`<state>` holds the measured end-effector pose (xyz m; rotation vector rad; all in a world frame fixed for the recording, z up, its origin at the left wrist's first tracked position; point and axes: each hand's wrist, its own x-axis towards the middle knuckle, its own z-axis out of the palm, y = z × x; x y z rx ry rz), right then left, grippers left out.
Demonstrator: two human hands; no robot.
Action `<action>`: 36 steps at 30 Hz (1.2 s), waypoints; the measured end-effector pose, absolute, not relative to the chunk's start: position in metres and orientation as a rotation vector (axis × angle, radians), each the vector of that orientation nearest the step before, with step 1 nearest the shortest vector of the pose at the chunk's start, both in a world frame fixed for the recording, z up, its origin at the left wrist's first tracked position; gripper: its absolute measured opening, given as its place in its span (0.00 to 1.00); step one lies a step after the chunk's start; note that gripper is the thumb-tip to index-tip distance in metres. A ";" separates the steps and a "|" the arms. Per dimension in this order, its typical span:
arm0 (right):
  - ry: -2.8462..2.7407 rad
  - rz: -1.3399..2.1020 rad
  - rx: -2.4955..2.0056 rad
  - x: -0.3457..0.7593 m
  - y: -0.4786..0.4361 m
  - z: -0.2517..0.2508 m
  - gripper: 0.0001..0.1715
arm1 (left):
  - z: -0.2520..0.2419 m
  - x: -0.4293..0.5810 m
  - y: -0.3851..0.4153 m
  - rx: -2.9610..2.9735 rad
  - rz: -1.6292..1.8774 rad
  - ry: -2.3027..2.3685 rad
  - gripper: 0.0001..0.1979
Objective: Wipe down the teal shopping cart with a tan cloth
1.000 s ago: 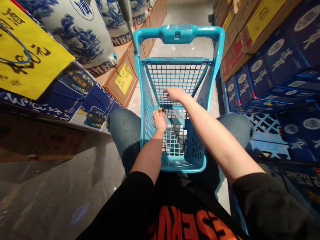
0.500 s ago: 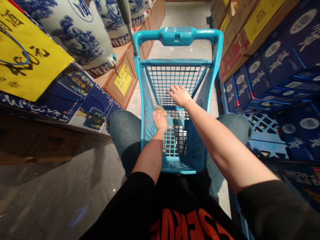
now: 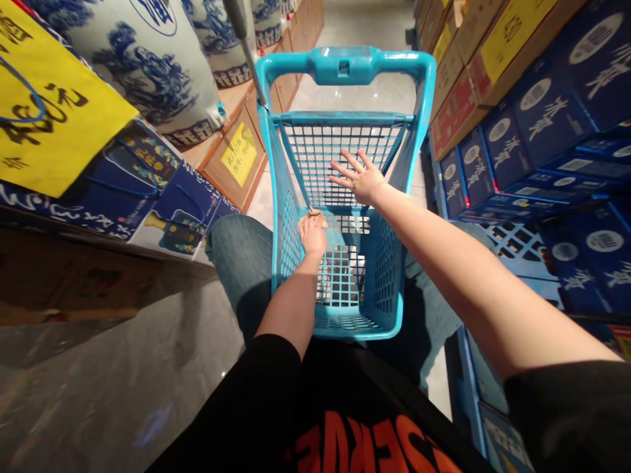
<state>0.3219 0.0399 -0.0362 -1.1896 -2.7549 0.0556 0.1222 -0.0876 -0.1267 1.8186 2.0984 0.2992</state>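
Observation:
A turquoise plastic shopping cart point(image 3: 345, 66) stands between my knees in a shop aisle. My left hand point(image 3: 313, 235) reaches down inside its basket, fingers closed on a small tan cloth point(image 3: 312, 214) pressed against the mesh at the inner left corner. My right hand point(image 3: 359, 176) hovers above the basket in front of the mesh back panel point(image 3: 340, 154), fingers spread apart and holding nothing.
Large blue-and-white ceramic jars point(image 3: 148, 59) stand on wooden shelving at the left, above blue gift boxes point(image 3: 148, 190) and a yellow sign point(image 3: 44, 118). Stacked dark blue cartons point(image 3: 547, 125) line the right side. A grey pole point(image 3: 241, 33) rises beside the cart.
My right hand has lifted off the basket's mesh, moved up and slightly right, and spread its fingers. My left hand stays on the cloth in the same corner.

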 end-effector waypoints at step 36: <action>-2.950 -0.293 -1.355 0.328 0.025 -0.013 0.49 | -0.107 0.123 -0.058 1.836 0.107 2.067 0.27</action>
